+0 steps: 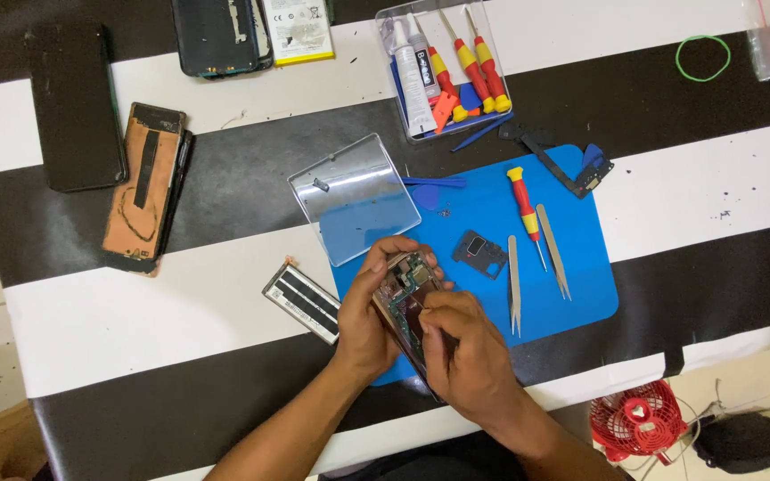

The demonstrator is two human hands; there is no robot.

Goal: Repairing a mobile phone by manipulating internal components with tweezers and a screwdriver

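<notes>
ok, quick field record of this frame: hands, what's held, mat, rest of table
left hand: grips opened phone by its edge
right hand: fingers pinched on phone's internals; any tool hidden
mat: blue; holds screwdriver, two tweezers, black bracket, clear lid
table: black and white stripes; battery, tool case, spare phones

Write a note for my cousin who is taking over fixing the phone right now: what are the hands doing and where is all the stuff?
Left hand: grips the opened phone, tilted on edge over the blue mat.
Right hand: fingertips pinched at the phone's exposed insides; whether it holds a tool cannot be told.
On the mat: red-yellow screwdriver, two tweezers, small black cover, clear lid.
Done: back off, insides exposed.
Left: phone not yet closed.
</notes>
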